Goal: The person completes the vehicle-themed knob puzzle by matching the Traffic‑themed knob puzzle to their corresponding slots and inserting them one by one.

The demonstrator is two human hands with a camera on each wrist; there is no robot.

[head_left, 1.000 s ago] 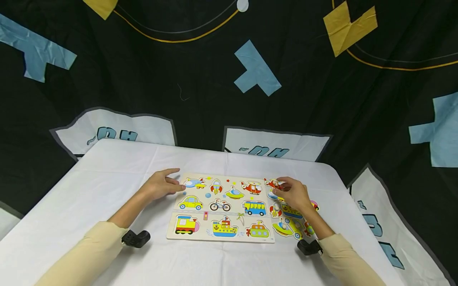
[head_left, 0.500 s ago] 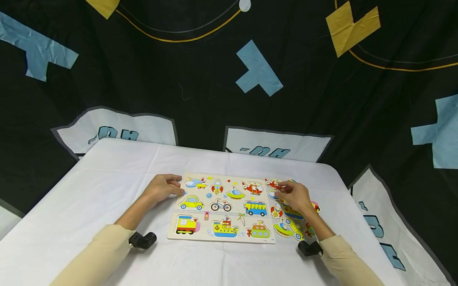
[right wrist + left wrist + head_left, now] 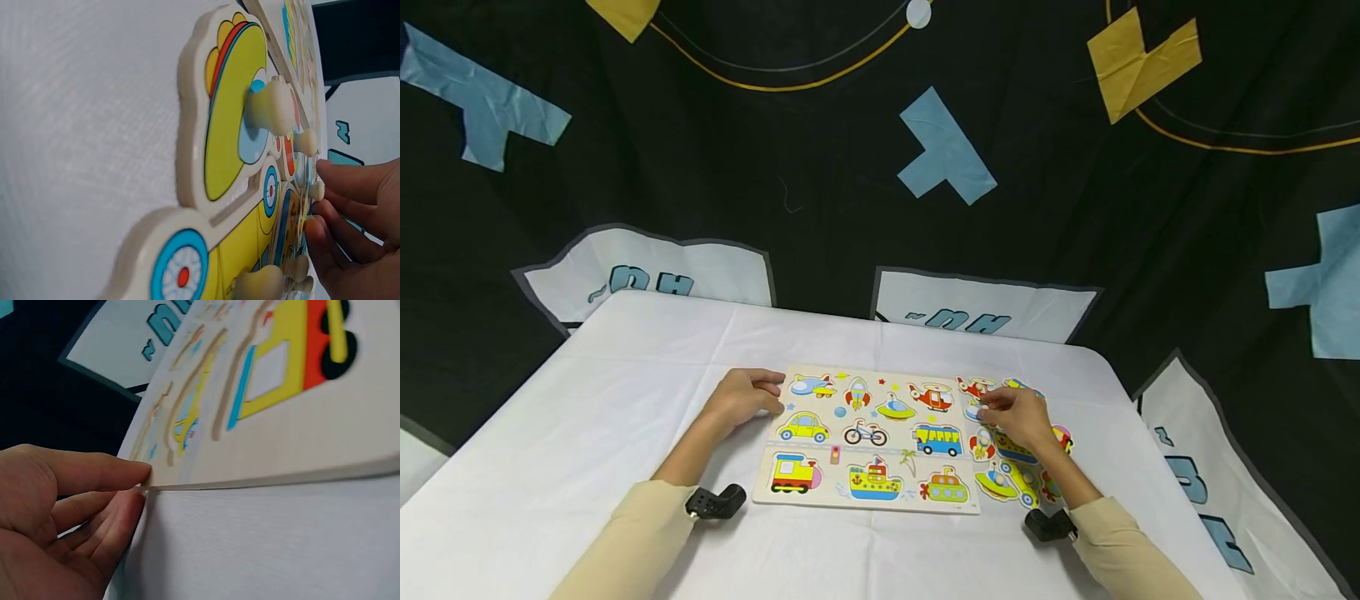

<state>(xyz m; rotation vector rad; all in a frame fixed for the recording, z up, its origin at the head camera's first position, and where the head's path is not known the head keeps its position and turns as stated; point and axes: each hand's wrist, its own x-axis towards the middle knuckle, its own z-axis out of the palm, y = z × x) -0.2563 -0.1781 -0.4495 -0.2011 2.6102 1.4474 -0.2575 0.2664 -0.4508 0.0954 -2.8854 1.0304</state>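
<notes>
Nearest the viewer, a broad stretch of white cloth covers the surface (image 3: 820, 554), leaving open room in front. A black wrist camera (image 3: 1050, 526) on the right arm hangs close to the nearer loose pieces, so clearance is tighter there.

Next comes a flat puzzle board (image 3: 835, 493), its vehicle pictures set in shallow recesses. Just beyond its right edge, knobbed pieces crowd together: a saucer piece (image 3: 996, 483) just beside a yellow car piece (image 3: 240, 234), with a rocket piece (image 3: 981, 446) farther back.

Both hands have shifted over the last second. The left hand (image 3: 737, 402), its thumb and forefinger spread over a second ago, now rests fingertips against the board's left edge near the far corner, a modest gap between them. The right hand (image 3: 1024, 417) has narrowed from a wider spread and appears to pinch the small knob of a blue piece (image 3: 973, 412), partly covered by the fingers. The board thus seems steadied while a loose piece is handled.

Beyond lie a helicopter piece (image 3: 976, 388), close by the right fingertips, then bare cloth behind the board, and finally a dark curtain (image 3: 820, 242).
</notes>
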